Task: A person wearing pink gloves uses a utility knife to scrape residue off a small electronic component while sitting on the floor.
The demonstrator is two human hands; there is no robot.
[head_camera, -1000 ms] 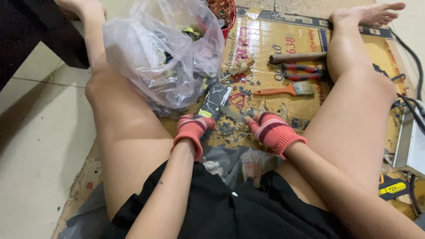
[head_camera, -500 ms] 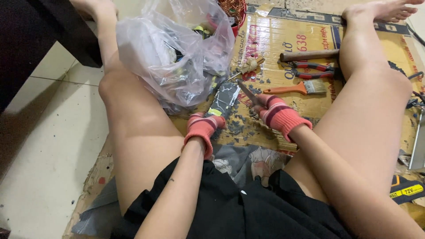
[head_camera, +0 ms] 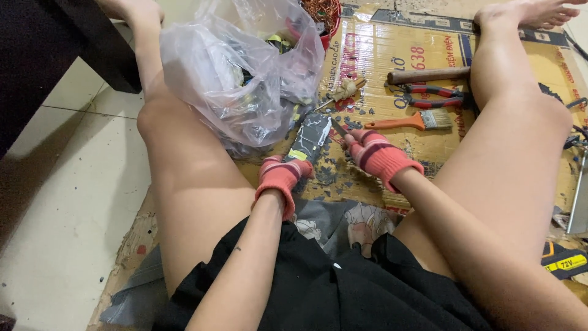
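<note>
Between the legs, the gloved left hand (head_camera: 283, 178) grips a battered board (head_camera: 311, 140) on the cardboard (head_camera: 380, 49), the right hand (head_camera: 375, 153) clasps a thin tool (head_camera: 338, 127) against it, with a plastic bag (head_camera: 236, 73) crowding the left and a brush (head_camera: 410, 121), pliers (head_camera: 432, 96) and hammer (head_camera: 429, 75) beyond.

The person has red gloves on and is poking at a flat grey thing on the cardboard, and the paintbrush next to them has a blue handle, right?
Nearly. The head view shows the paintbrush has an orange handle, not blue. The rest holds: both the left hand and right hand wear red gloves and work on the flat grey thing on the cardboard.
</note>
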